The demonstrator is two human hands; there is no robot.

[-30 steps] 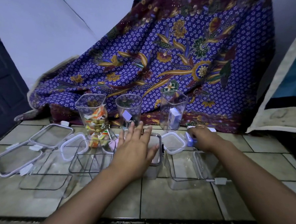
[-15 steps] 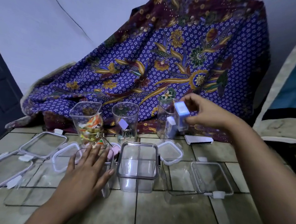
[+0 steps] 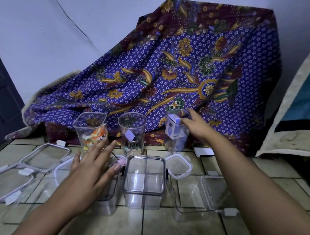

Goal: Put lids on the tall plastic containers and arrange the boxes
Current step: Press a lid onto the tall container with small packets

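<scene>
Tiled floor (image 3: 162, 228), clear containers (image 3: 144, 182), batik cloth (image 3: 171, 73) against pale wall (image 3: 47, 29)

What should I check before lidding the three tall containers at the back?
1. Tall containers upright: ok.
2. Tops uncovered: ok, all three open.
3. Small lid within reach on the floor: ok.
4. Right hand free: cannot tell; it is at the right container's rim by a small blue box.
5. Left hand free: ok, open, fingers spread.
6. Contents below rims: not ok, the box sits at the rim.
</scene>
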